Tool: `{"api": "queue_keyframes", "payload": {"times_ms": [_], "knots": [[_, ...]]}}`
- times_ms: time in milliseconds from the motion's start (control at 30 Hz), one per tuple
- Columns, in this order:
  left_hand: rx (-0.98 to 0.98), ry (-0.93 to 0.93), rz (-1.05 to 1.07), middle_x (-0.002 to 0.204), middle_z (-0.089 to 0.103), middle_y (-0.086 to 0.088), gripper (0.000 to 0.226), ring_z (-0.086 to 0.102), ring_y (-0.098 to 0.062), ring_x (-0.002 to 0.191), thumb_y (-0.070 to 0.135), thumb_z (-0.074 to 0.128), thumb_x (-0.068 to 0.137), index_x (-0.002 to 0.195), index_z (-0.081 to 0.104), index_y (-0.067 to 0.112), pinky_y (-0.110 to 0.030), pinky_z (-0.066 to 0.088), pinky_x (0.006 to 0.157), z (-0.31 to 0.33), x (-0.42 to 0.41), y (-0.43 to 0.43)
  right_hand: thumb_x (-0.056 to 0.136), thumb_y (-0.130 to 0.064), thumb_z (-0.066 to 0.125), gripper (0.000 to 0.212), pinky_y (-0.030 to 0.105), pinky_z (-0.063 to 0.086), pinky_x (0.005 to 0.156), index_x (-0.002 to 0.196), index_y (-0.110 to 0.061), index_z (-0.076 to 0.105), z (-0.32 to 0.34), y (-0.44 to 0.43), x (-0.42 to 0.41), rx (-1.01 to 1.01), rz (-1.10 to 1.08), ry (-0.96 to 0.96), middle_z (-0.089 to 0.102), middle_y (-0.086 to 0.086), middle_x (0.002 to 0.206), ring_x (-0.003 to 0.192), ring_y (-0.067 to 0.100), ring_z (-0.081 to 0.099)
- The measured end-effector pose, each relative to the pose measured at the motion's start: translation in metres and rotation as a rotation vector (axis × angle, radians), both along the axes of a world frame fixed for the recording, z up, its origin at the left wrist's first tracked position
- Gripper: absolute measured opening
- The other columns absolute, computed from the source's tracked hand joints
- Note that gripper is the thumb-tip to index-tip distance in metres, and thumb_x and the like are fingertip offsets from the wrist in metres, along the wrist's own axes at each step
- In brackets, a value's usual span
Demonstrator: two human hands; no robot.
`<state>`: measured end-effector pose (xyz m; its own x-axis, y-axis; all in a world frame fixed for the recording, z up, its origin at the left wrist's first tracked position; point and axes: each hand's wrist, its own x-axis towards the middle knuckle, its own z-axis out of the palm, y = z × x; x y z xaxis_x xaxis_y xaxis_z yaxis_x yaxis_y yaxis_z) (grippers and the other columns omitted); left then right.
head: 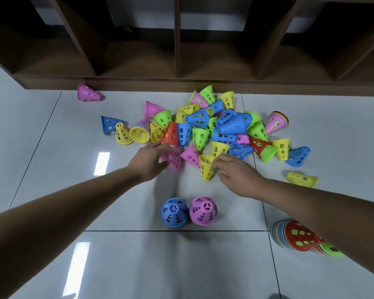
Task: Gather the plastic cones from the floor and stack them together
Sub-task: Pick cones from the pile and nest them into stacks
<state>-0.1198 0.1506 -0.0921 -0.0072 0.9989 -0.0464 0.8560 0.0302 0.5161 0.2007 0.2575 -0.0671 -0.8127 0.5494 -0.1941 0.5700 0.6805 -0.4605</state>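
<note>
A heap of several perforated plastic cones (pixel 216 126) in pink, blue, yellow, green and red lies on the tiled floor by a shelf. My left hand (pixel 149 160) grips a pink cone (pixel 173 160) at the heap's near edge; the cone is blurred. My right hand (pixel 235 171) holds a yellow cone (pixel 206 167) lying on its side, fingers curled round its wall. Nearer me stand two upright stacks, one topped blue (pixel 175 212) and one topped pink (pixel 203 210). A tall stack topped red (pixel 300 236) lies at the right, partly behind my right forearm.
A dark wooden shelf unit (pixel 177 80) with open compartments runs along the far side. Stray cones lie apart: a pink one (pixel 88 93) by the shelf's foot, a blue one (pixel 109 124) at left, a yellow one (pixel 302 179) at right. Bare glossy tiles (pixel 138 266) lie near me.
</note>
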Motion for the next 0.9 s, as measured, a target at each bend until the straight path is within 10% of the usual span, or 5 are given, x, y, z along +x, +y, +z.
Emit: {"api": "queue_keyframes", "payload": {"times_ms": [300,533,733,900], "knots": [[-0.141,-0.045,0.051,0.107,0.060,0.004,0.054,0.062,-0.019,0.093,0.034,0.086,0.081,0.128,0.060,0.030,-0.039,0.058,0.080,-0.008,0.012,-0.067,0.083,-0.016,0.078,0.026,0.041,0.052,0.062,0.085,-0.028,0.056,-0.007,-0.026,0.024,-0.414,-0.387,0.099,0.064,0.003,0.079,0.066,0.019,0.059],[-0.036,0.371,0.061,0.140,0.050,-0.003,0.068,0.051,-0.030,0.117,0.045,0.087,0.073,0.131,0.058,0.026,-0.043,0.050,0.089,-0.015,0.014,-0.080,0.096,-0.026,0.065,0.042,0.048,0.059,0.075,0.130,-0.040,0.046,-0.017,-0.019,0.037,-0.502,-0.594,-0.018,0.069,0.008,0.099,0.084,0.027,0.075],[0.060,0.386,0.083,0.104,0.063,0.001,0.047,0.057,-0.028,0.092,0.044,0.084,0.078,0.113,0.060,0.023,-0.039,0.045,0.077,-0.013,0.015,-0.074,0.096,-0.018,0.063,0.042,0.050,0.066,0.080,0.132,-0.036,0.052,-0.029,-0.008,0.042,-0.605,-0.832,0.062,0.069,0.010,0.110,0.082,0.032,0.078],[0.073,0.226,0.155,0.094,0.060,0.008,0.043,0.057,-0.023,0.083,0.061,0.067,0.084,0.105,0.055,0.026,-0.039,0.046,0.074,-0.003,0.012,-0.086,0.091,0.001,0.056,0.064,0.036,0.052,0.088,0.146,-0.031,0.052,-0.024,-0.008,0.046,-0.285,-0.509,-0.065,0.051,0.002,0.124,0.112,0.025,0.061]]}}
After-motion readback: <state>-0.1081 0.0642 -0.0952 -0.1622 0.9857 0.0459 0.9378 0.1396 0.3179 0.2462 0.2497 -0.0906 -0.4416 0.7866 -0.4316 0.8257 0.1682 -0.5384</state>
